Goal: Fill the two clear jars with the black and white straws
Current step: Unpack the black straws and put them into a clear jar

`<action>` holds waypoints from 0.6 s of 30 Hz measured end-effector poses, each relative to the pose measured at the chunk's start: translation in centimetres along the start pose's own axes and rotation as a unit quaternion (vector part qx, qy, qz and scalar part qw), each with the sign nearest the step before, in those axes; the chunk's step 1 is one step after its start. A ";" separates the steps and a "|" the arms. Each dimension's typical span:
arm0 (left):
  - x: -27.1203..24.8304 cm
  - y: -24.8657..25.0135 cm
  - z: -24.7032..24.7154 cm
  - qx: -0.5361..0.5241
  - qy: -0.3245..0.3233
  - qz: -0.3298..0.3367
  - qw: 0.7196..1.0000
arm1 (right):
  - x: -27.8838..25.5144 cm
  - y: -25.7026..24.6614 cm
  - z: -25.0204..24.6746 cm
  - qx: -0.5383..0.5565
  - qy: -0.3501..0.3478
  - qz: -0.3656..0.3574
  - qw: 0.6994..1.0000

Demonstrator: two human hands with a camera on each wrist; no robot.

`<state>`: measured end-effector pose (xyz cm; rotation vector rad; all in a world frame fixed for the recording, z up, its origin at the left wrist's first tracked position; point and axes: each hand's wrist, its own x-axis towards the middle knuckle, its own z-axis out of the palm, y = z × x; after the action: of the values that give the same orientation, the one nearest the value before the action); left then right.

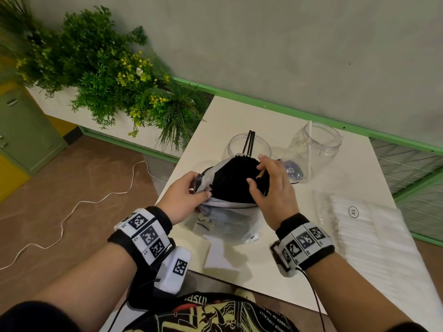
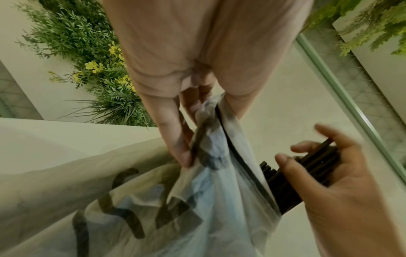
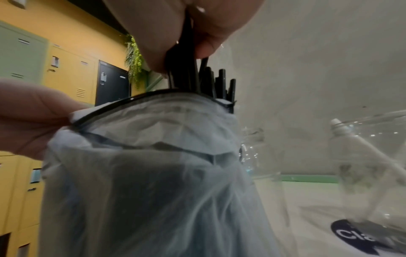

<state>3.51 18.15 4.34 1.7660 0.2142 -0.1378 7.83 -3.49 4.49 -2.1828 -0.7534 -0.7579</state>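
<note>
1. Centrally, a thin, crinkled, see-through plastic bag point(image 1: 225, 219) with a dark rim stands on the white bench point(image 1: 239, 116), packed with slim black straws point(image 1: 230, 178) pointing upward.
2. Left hand point(image 1: 184, 197) pinches the bag's rim; right hand point(image 1: 273, 185) has its grip curled around a bunch of black straws at the opening.
3. Behind, the left jar point(image 1: 248, 146), clear and round, holds a few upright black straws; the right jar point(image 1: 316, 144) holds one white straw point(image 1: 310, 149), leaning.
4. White straws in a packet point(image 1: 366, 224) lie flat at right.

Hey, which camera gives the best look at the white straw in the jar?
The head view: the white straw shows almost whole, leaning in the right jar. The right wrist view shows part of it, blurred; the left wrist view shows none.
</note>
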 end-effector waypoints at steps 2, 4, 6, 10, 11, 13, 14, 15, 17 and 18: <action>0.0 0.0 0.1 -0.009 0.000 -0.005 1.000 | -0.2 0.9 -0.2 -0.061 0.008 0.008 0.998; -0.1 -0.1 0.2 -0.017 0.006 -0.008 1.000 | -0.8 1.6 -0.2 -0.125 -0.006 0.017 0.992; 0.0 -0.3 0.1 -0.021 0.013 -0.005 1.000 | -1.2 2.0 0.1 -0.148 -0.043 0.019 0.988; 0.1 0.3 -0.1 -0.045 0.016 0.004 0.999 | -0.2 2.6 -0.4 -0.127 -0.051 -0.022 0.990; 0.1 0.4 -0.2 -0.053 0.016 0.004 0.998 | 0.1 2.6 -0.7 -0.131 -0.046 -0.024 0.990; 0.0 0.6 -0.4 -0.061 0.014 0.001 0.998 | 0.4 2.4 -0.7 -0.132 -0.062 -0.017 0.989; -0.1 0.6 -0.5 -0.063 0.011 -0.001 0.998 | 0.4 2.3 -0.6 -0.124 -0.083 -0.013 0.989; -0.1 0.5 -0.5 -0.064 0.009 -0.004 0.998 | 0.4 2.3 -0.4 -0.113 -0.104 -0.009 0.988; -0.3 0.4 -0.6 -0.065 0.002 -0.010 0.998 | 0.1 2.3 0.0 -0.099 -0.128 -0.005 0.987; -0.4 0.4 -0.7 -0.065 -0.002 -0.012 0.998 | 0.0 2.3 0.1 -0.105 -0.128 -0.004 0.986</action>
<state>3.25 18.69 4.98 1.6334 0.2365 -0.1411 9.46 -4.76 3.52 -2.5013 -0.8408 -0.5888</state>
